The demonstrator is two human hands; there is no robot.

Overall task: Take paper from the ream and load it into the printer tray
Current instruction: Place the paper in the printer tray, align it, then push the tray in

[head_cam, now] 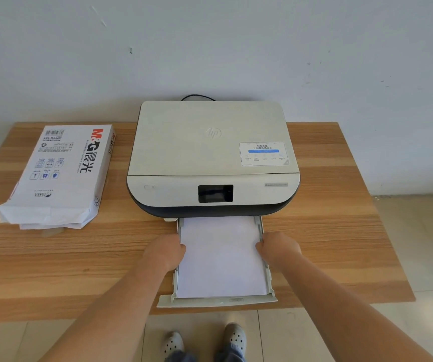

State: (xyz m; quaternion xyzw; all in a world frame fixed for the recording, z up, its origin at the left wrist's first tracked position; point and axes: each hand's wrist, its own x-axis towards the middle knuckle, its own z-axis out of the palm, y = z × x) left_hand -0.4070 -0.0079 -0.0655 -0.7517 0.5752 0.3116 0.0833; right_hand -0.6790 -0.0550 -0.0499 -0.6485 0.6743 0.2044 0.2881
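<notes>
Head view:

- Printer (212, 158): white with a dark base, stood at the middle of the wooden table (327, 231), lid closed, screen dark.
- Printer tray (218, 302): pulled out toward the person, its front lip reaching past the table edge.
- Paper (220, 257): a white stack lay flat inside the tray, between its side walls, its far end running under the printer body.
- Left hand (164, 250): rested at the left edge of the stack, touching the tray wall; fingers curled in toward the paper, though whether they pinched sheets or only pressed the edge could not be told.
- Right hand (278, 248): mirrored at the right edge, fingers likewise curled against the paper and rail; grasp not clear.
- Ream (59, 173): the wrapper lay well to the left of the printer, near end torn open, sheets showing beneath the flap.
- Progress, as judged: paper taken out and seated in the tray. Left to do: square the stack and push the tray home.
</notes>
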